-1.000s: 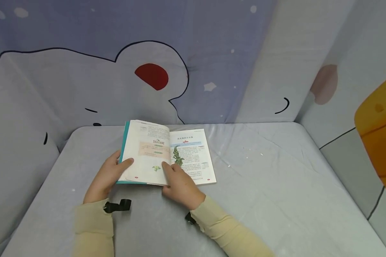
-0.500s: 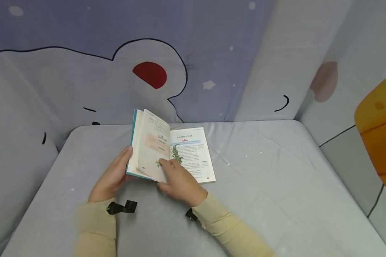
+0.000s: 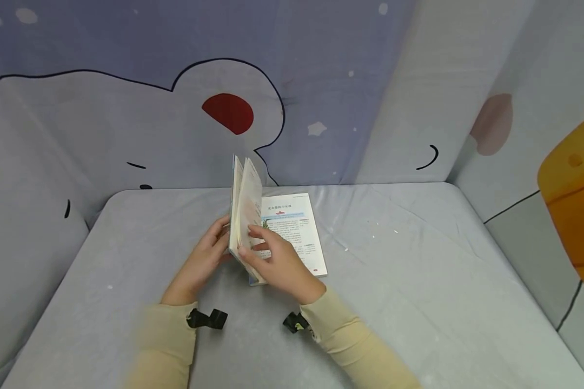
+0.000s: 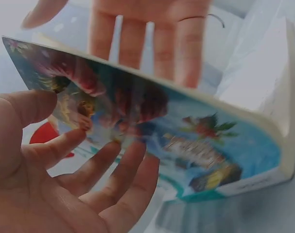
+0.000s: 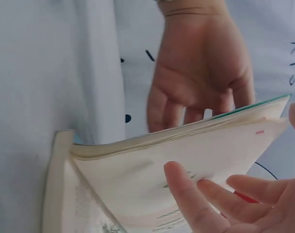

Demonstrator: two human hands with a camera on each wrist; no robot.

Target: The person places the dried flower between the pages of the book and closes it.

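A paperback book (image 3: 297, 232) lies partly open on the table, its right half flat and its left half raised nearly upright. Behind the raised half, my left hand (image 3: 201, 265) rests its extended fingers on the illustrated blue cover (image 4: 205, 141), as the left wrist view shows. On the page side is my right hand (image 3: 287, 267), fingers loosely spread close to the raised pages (image 5: 200, 150). The printed right page carries a blue band and a green plant picture, partly covered by the right hand.
A grey-white cloth covers the table (image 3: 418, 281). Fabric walls (image 3: 340, 97) with cartoon drawings stand behind and at the sides. Small white specks lie on the cloth right of the book. Each wrist wears a black strap (image 3: 206, 319).
The left half of the book has swung up and rightward from lying tilted open to nearly upright. My left hand has moved right behind the cover; the right hand's fingers have come off the page.
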